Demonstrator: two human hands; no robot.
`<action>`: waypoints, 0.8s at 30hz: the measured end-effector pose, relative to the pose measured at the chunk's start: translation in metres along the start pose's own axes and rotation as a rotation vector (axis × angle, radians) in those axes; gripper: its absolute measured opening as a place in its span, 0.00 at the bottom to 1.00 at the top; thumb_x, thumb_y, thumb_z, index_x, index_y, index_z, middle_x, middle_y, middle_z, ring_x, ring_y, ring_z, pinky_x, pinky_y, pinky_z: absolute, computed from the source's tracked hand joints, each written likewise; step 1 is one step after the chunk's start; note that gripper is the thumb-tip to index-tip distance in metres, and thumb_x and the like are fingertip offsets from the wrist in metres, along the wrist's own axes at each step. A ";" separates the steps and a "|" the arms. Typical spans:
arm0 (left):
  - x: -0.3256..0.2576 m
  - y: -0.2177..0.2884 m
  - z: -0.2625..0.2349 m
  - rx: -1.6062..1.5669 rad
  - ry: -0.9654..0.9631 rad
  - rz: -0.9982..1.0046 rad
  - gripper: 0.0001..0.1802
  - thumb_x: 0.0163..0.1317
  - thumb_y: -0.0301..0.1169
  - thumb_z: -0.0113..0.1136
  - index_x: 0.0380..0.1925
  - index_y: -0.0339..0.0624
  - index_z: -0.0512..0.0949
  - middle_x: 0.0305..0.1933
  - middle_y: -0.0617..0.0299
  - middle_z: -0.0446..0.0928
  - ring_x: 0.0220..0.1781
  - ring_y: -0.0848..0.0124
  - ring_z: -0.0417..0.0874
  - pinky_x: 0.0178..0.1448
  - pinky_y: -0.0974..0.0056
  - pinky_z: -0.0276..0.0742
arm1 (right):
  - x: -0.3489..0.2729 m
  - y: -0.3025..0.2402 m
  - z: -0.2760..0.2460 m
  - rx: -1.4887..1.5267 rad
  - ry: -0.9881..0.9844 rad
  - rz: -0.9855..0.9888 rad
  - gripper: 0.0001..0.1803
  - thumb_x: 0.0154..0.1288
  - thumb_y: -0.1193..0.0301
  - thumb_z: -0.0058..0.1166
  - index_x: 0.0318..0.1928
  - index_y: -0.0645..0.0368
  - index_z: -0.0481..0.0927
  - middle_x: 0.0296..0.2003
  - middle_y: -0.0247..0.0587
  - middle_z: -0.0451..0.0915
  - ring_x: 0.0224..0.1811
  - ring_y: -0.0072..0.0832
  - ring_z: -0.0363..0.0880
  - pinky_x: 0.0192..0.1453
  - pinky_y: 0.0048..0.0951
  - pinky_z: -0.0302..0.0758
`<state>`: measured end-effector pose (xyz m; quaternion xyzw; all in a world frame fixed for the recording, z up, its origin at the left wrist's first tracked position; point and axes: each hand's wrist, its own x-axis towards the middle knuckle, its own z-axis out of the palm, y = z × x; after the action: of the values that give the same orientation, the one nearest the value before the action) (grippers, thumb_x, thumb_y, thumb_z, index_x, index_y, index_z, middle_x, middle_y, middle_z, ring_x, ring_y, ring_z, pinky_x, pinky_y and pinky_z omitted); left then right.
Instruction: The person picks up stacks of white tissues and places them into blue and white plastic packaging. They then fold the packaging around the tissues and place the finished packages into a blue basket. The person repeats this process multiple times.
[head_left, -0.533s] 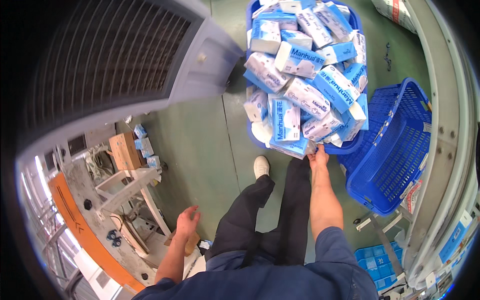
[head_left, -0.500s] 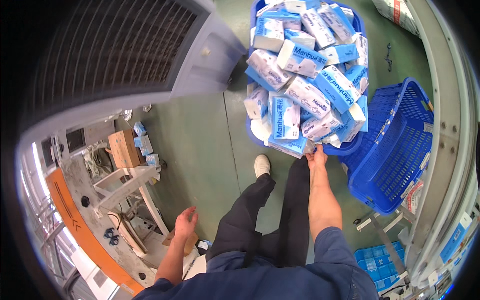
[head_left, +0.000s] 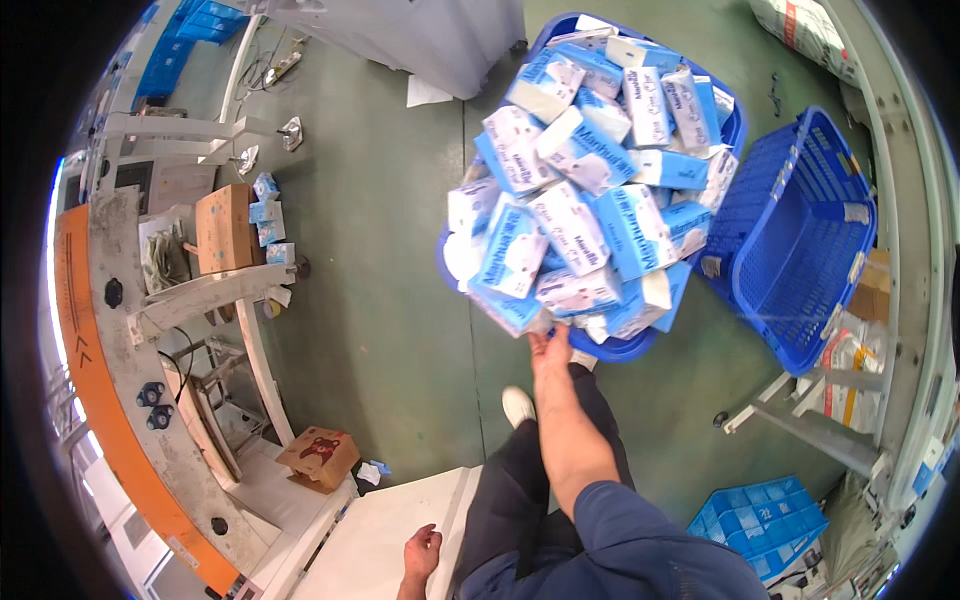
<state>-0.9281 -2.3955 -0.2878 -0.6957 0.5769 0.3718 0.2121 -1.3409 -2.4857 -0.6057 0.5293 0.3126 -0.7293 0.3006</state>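
Note:
A blue plastic basket (head_left: pixel 628 347) is heaped with blue-and-white soft packs of tissues (head_left: pixel 570 228). My right hand (head_left: pixel 549 348) reaches forward and is closed at the basket's near rim, just below the lowest packs; its fingertips are partly hidden there. The basket stands at a slant in front of my feet. My left hand (head_left: pixel 422 552) hangs low beside my left leg, over a white panel. It is empty, its fingers loosely bent and a little apart.
To the right an empty blue basket (head_left: pixel 790 270) lies tipped beside a metal frame, with a light-blue crate (head_left: pixel 760 525) lower down. On the left stand a workbench with an orange edge (head_left: pixel 95 400) and a cardboard box (head_left: pixel 225 228). A grey bin (head_left: pixel 430 35) is at the top.
The full basket has swung round, its near end shifting left with my right hand. My left hand has moved down and its fingers have curled. The view has turned, and the grey bin is farther off.

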 end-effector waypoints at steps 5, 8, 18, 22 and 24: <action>-0.061 0.065 0.052 -0.119 0.023 -0.114 0.20 0.62 0.36 0.56 0.50 0.33 0.79 0.39 0.46 0.84 0.42 0.62 0.86 0.50 0.62 0.79 | -0.053 0.041 -0.005 -0.076 0.155 0.065 0.16 0.64 0.66 0.58 0.51 0.55 0.73 0.41 0.38 0.80 0.35 0.31 0.83 0.34 0.29 0.82; -0.067 0.115 0.065 -0.131 0.007 -0.128 0.19 0.64 0.33 0.54 0.50 0.31 0.78 0.42 0.46 0.83 0.45 0.64 0.85 0.52 0.63 0.78 | -0.038 0.050 -0.021 -0.163 0.067 0.221 0.15 0.67 0.62 0.55 0.47 0.58 0.74 0.37 0.39 0.82 0.29 0.30 0.82 0.30 0.25 0.79; -0.075 0.228 0.116 0.007 0.042 -0.034 0.18 0.63 0.34 0.56 0.49 0.36 0.79 0.41 0.48 0.83 0.44 0.60 0.85 0.51 0.61 0.79 | -0.072 -0.312 -0.042 -1.135 -0.652 0.528 0.16 0.70 0.66 0.50 0.49 0.66 0.77 0.38 0.50 0.83 0.40 0.39 0.85 0.46 0.34 0.81; -0.082 0.298 0.180 0.025 -0.033 0.020 0.20 0.61 0.39 0.58 0.50 0.41 0.80 0.42 0.50 0.84 0.45 0.58 0.85 0.53 0.59 0.78 | -0.029 -0.523 0.030 -1.206 -0.359 -0.405 0.10 0.70 0.71 0.45 0.43 0.62 0.78 0.35 0.40 0.82 0.35 0.26 0.80 0.42 0.27 0.79; -0.091 0.345 0.206 0.097 -0.078 0.054 0.21 0.61 0.40 0.58 0.51 0.42 0.80 0.42 0.50 0.84 0.46 0.57 0.85 0.54 0.58 0.78 | -0.041 -0.569 0.034 -1.209 -0.361 -0.381 0.10 0.70 0.71 0.45 0.43 0.61 0.78 0.34 0.39 0.82 0.35 0.26 0.80 0.41 0.27 0.79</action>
<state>-1.3209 -2.2719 -0.3031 -0.6539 0.6039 0.3758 0.2577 -1.7882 -2.1523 -0.4799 0.0718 0.7001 -0.5429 0.4583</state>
